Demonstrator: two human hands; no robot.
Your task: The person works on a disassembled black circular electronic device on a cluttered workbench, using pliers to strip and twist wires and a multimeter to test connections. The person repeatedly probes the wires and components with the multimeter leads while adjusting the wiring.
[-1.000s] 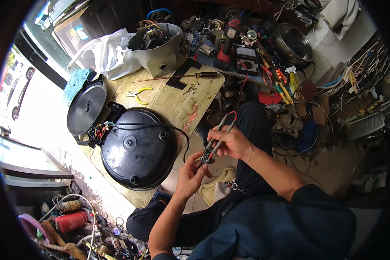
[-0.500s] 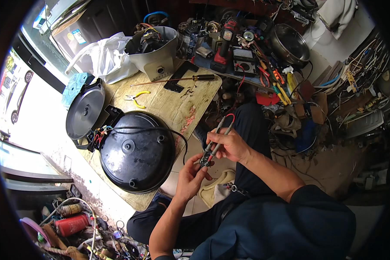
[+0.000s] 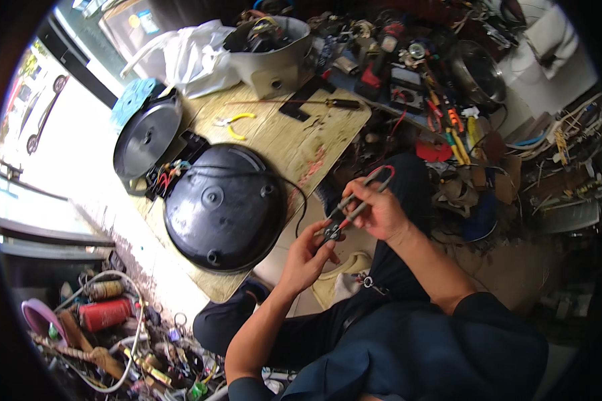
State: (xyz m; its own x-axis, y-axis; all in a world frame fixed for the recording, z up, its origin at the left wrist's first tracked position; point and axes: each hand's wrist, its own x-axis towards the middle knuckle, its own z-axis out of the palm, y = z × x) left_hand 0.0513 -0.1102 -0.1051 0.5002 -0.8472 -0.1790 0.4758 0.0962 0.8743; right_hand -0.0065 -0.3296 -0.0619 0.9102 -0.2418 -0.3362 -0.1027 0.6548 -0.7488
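1. Table (image 3: 328, 134): step in hand is judged to be an elec. check, done off its R edge, betw. the hands. For the next move, steady tip placement & a firm grip are called for, as judged.
2. Black round shell (image 3: 224, 214): seen on table, not being touched by either hand.
3. R hand (image 3: 384, 210): narrow pinch; two probes are held betw. thumb & fingers.
4. L hand (image 3: 306, 257): narrow too; small dark part is gripped at thumb & fingertips.
5. Probes (image 3: 358, 210): grey, aimed down-left; whether tips are touching can't be told (blur).
6. Small dark part (image 3: 332, 232): held above floor, just below probes.
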